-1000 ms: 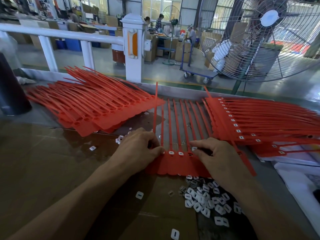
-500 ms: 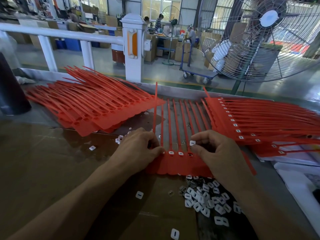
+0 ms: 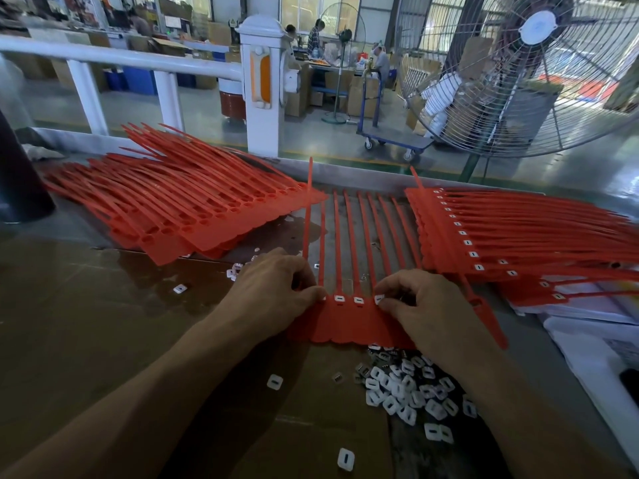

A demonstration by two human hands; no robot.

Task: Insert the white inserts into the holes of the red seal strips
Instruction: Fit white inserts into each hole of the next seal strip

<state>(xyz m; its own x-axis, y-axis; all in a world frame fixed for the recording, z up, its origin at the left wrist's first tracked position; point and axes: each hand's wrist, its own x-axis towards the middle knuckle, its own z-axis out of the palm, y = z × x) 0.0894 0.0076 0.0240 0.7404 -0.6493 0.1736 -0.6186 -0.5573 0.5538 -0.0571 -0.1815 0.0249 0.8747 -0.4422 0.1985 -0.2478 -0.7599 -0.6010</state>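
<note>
Two hands on red seal strip sheet [image 3: 349, 323]: right hand [image 3: 432, 312] pinches white insert [image 3: 379, 299], left hand [image 3: 273, 292] grip curled, pinning sheet edge.

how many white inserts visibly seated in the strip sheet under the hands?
3: two white plastic inserts between the hands, one at the right hand fingers. Others may sit hidden under either hand.

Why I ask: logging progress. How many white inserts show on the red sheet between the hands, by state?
Seated inserts on red sheet, plainly visible: 2
Third insert, pinched by right hand: 1
Fourth insert, half hidden by left hand: 1
Total: 4
</note>
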